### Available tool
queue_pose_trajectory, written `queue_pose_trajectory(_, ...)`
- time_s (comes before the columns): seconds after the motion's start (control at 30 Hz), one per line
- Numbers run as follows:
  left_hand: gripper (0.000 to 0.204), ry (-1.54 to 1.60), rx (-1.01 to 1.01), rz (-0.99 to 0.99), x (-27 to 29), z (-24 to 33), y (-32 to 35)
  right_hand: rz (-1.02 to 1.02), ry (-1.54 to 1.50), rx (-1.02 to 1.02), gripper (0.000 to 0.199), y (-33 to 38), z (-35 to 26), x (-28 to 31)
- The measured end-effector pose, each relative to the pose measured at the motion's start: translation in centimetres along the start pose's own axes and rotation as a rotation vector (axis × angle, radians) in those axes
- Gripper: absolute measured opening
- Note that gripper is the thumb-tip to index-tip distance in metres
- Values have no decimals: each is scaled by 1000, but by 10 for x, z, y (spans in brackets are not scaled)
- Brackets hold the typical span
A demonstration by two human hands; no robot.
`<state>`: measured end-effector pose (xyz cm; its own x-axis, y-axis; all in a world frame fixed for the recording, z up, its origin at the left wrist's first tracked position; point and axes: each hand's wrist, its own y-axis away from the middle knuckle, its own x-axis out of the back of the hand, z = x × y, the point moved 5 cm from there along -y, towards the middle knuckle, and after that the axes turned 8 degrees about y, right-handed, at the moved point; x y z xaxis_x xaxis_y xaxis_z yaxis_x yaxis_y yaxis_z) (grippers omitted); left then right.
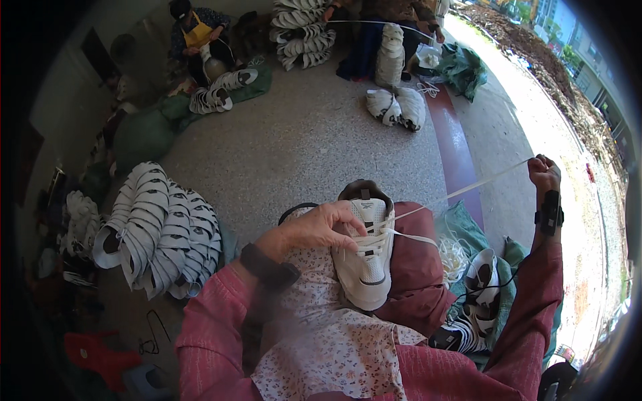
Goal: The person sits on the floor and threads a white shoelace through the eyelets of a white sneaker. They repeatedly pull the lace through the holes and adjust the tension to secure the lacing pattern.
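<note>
Sunlit speckled concrete floor, dark red strip, shadowed wall left.

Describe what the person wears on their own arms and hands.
Both forearms are in pinkish-red, finely textured long sleeves. The left hand is bare, with a dark band around the wrist. The right hand is also bare; a black strap with a small black block sits on that wrist, above the sleeve cuff.

Daylight, strong from upper right; pavement there glares, near washed out. Left side falls into deep shade. Heavy fisheye bending, black vignette at rim. Centre sharp; near sleeve slightly soft.
</note>
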<state>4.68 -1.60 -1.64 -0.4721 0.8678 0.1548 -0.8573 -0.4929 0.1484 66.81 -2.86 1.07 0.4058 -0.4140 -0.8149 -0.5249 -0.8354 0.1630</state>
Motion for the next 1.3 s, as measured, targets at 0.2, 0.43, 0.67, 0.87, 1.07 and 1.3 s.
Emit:
queue_pose_trajectory(0.2,39,-288,59,201,1,8,6,-170,-47,-11,6,55,32,-48)
queue_pose_trajectory(0.43,24,-746,-496,254,-39,39,-11,-1013,20,150,14,247,4,-189)
queue_pose_trajectory(0.67,45,179,-283,137,-7,97,72,-953,472,283,37,262,51,-166)
queue_pose_trajectory(0.87,35,252,-556,592,56,105,187,-813,1404,166,47,242,219,-116)
queue_pose_trajectory(1.07,24,773,-807,745,88,64,279,-1210,1963,551,46,270,304,-116)
queue_pose_trajectory(1.3,36,1050,-921,718,111,6,329,-698,805,-221,38,270,243,-122)
